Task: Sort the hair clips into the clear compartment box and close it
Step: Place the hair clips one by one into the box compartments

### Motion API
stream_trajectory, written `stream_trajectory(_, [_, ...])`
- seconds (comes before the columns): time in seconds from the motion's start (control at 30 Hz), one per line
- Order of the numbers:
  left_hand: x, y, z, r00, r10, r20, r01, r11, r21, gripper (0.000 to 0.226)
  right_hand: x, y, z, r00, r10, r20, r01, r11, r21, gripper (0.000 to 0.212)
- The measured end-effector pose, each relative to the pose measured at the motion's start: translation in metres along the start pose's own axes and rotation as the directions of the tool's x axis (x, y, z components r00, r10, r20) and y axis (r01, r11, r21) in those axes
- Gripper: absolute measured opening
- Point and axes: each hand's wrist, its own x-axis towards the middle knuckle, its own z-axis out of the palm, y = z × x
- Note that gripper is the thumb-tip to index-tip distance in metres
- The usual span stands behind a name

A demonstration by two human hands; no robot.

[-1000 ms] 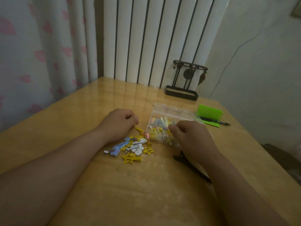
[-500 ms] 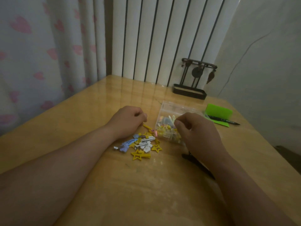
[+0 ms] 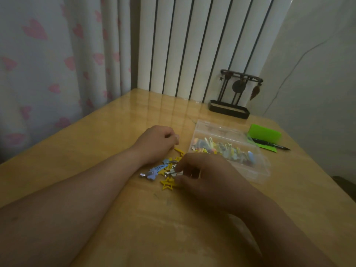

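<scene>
The loose pile of yellow, blue and silver hair clips (image 3: 154, 171) lies on the wooden table (image 3: 92, 147) between the 2 hands. The right hand (image 3: 210, 178) pinches a silver metal clip (image 3: 174, 173) at the pile's edge. The left hand (image 3: 156, 143) rests curled; whether it holds anything I cannot tell. The clear plastic compartment box (image 3: 256, 168) lies open beside the right hand.

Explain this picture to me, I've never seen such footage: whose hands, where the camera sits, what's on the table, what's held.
No machine: these are a person's hands, filmed from a camera worn on the head, looking down. On the table lie a pile of hair clips, an open clear compartment box holding more clips, a green pad and a black pen. The right hand seems to pinch a silver clip in the pile with its fingers. The left hand rests curled beside it; whether it holds anything is unclear.
</scene>
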Motion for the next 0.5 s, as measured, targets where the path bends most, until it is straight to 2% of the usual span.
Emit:
stream_trajectory(0.2, [0.000,0.000,0.000,1.000,0.009,-0.005,-0.009,1.000,0.014,0.025,0.000,-0.003,-0.002,0.993,0.005,0.120,-0.002,1.000,-0.027,0.015])
stream_trajectory(0.37, [0.000,-0.002,0.000,1.000,-0.002,-0.006,0.002,1.000,0.005,0.025,-0.002,-0.003,-0.006,0.979,0.048,0.200,-0.054,0.998,0.024,0.031])
stream_trajectory(0.5, [0.000,-0.001,-0.001,1.000,-0.002,-0.005,0.002,1.000,0.002,0.024,-0.003,-0.007,-0.011,0.962,0.026,0.272,-0.035,0.999,0.027,0.038])
